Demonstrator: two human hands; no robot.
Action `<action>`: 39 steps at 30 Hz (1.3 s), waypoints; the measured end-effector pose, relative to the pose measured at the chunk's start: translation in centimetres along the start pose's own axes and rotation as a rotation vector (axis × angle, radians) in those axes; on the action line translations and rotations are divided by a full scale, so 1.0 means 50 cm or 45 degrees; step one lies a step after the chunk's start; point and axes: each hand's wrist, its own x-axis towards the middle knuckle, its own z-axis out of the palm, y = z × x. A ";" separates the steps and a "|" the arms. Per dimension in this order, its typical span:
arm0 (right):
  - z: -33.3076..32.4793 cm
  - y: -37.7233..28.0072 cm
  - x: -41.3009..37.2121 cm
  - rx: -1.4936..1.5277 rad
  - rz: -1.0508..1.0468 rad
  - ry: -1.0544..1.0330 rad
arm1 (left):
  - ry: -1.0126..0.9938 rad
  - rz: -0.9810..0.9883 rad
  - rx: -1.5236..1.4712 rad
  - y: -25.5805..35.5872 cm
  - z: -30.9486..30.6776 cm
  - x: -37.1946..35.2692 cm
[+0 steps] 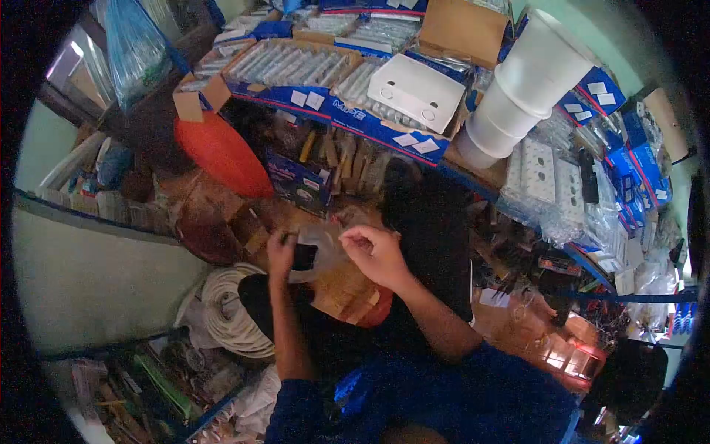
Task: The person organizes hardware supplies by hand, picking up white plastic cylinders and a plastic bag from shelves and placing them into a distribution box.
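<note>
In the middle of the view my left hand (pixel 281 255) is closed at the left edge of a clear plastic bag (pixel 320 240). A dark object (pixel 304 257) shows beside its fingers, at the bag; I cannot make out what it is. To the right of the bag, my right hand (pixel 376 254) is raised with its fingers curled together, and anything between them is too small to tell. Below both hands lies brown cardboard (pixel 344 292) with tape on it.
Blue boxes of wrapped packets (pixel 285 66) line the shelf ahead, with a white box (pixel 416 92) on top. Stacked white buckets (pixel 518 89) stand at the right. A red oval object (pixel 222 154) and coiled white cable (pixel 225 311) are at the left.
</note>
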 end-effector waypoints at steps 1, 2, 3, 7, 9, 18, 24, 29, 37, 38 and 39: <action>0.005 0.013 0.000 0.002 0.025 -0.026 | -0.027 0.131 0.122 0.064 -0.055 0.013; 0.008 0.021 0.000 0.003 0.053 -0.052 | -0.009 0.184 0.028 0.151 -0.103 0.014; 0.011 0.020 0.000 -0.016 0.047 -0.052 | 0.009 0.233 -0.067 0.235 -0.146 0.012; 0.017 0.024 -0.005 0.007 0.023 -0.052 | 0.264 0.543 0.022 0.411 -0.320 0.055; 0.012 0.025 -0.005 0.060 0.007 -0.049 | 0.424 0.294 -0.465 0.448 -0.430 0.104; 0.002 0.018 -0.007 0.174 0.020 -0.021 | 0.499 0.864 -0.538 0.827 -0.430 0.258; -0.008 0.017 -0.010 0.084 0.014 -0.043 | 0.827 1.366 0.218 0.827 -0.327 0.426; -0.015 0.016 -0.014 0.092 -0.026 -0.044 | 0.411 1.208 0.412 0.751 -0.198 0.440; -0.051 -0.022 -0.019 0.015 -0.210 0.014 | 0.393 1.035 0.360 0.673 -0.149 0.339; -0.067 -0.048 -0.017 -0.019 -0.254 0.030 | 0.406 1.030 0.347 0.664 -0.153 0.323; -0.090 -0.078 -0.013 -0.101 -0.320 0.109 | 0.423 1.023 0.335 0.654 -0.158 0.304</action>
